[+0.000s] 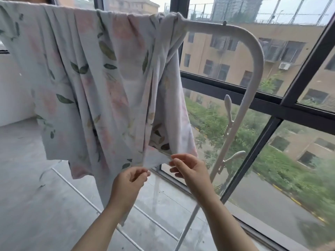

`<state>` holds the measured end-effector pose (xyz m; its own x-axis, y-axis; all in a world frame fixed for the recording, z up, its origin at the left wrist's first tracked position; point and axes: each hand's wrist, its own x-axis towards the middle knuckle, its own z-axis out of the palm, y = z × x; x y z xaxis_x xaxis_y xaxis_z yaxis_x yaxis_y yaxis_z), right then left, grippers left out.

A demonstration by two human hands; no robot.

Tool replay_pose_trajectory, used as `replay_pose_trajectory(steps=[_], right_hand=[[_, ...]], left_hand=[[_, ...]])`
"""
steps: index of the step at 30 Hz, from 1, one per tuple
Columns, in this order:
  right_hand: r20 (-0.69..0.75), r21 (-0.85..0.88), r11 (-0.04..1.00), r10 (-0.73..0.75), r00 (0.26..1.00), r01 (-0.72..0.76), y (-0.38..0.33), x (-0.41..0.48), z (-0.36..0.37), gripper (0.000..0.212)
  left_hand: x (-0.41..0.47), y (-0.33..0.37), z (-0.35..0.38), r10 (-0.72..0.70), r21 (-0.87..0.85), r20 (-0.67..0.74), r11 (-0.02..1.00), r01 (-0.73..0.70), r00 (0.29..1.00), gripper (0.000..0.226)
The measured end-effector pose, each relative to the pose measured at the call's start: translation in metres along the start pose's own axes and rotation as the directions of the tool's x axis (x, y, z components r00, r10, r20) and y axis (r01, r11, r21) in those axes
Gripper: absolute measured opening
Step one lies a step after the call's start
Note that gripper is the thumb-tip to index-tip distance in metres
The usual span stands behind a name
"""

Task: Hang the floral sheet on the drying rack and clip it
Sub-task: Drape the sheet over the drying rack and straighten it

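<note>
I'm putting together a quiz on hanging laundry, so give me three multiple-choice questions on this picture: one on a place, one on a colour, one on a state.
1. Where does the floral sheet hang?
A on the floor; B over the top bar of the drying rack; C from a window handle.
2. What colour is the rack?
A white; B black; C red.
3. What are the left hand and right hand doing?
A hanging idle; B holding clips; C pinching the sheet's lower edge.

Key: B, the sheet drapes over the bar; A, its tubes are white; C, both hands' fingertips pinch the hem.
</note>
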<state>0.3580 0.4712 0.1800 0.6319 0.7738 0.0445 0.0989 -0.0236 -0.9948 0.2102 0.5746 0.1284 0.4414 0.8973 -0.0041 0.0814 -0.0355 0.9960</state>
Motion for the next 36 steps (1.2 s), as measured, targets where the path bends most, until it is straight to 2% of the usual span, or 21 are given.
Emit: replay_pose_trajectory(steps=[7,12,15,21,23,27,30,32,36], right_hand=[[0.066,0.017,1.000,-0.019,0.998,0.018,-0.007,0.021,0.011,0.013],[0.105,0.008,0.991,-0.137,0.985,0.136,-0.037,0.053,-0.006,0.013],[0.139,0.008,0.974,-0.225,0.964,0.226,-0.059,0.069,-0.021,0.014],[0.190,0.081,0.936,-0.353,0.916,0.343,-0.100,0.095,-0.033,0.013],[0.205,0.116,0.921,-0.388,0.898,0.372,-0.110,0.101,-0.034,0.014],[0.219,0.148,0.899,-0.436,0.873,0.412,-0.120,0.110,-0.033,0.014],[0.205,0.137,0.897,-0.441,0.874,0.421,-0.124,0.116,-0.031,0.014],[0.194,0.132,0.896,-0.444,0.875,0.425,-0.127,0.118,-0.030,0.014],[0.203,0.123,0.884,-0.467,0.860,0.451,-0.137,0.121,-0.025,0.014]], left_hand=[[0.009,0.007,-0.020,0.027,0.067,-0.098,0.998,-0.021,0.995,0.018],[0.030,0.043,-0.001,0.156,0.099,-0.172,0.985,-0.141,0.973,0.008],[0.044,0.075,0.015,0.266,0.172,-0.217,0.957,-0.232,0.939,0.009],[0.072,0.121,0.038,0.390,0.246,-0.302,0.913,-0.325,0.870,0.015],[0.079,0.135,0.046,0.418,0.304,-0.339,0.897,-0.322,0.843,0.021],[0.099,0.143,0.049,0.480,0.523,-0.449,0.825,-0.213,0.753,0.035],[0.112,0.143,0.043,0.510,0.549,-0.425,0.802,-0.235,0.748,0.018],[0.109,0.145,0.039,0.551,0.545,-0.405,0.786,-0.291,0.729,0.020],[0.089,0.156,0.031,0.542,0.414,-0.475,0.833,-0.367,0.693,0.015]])
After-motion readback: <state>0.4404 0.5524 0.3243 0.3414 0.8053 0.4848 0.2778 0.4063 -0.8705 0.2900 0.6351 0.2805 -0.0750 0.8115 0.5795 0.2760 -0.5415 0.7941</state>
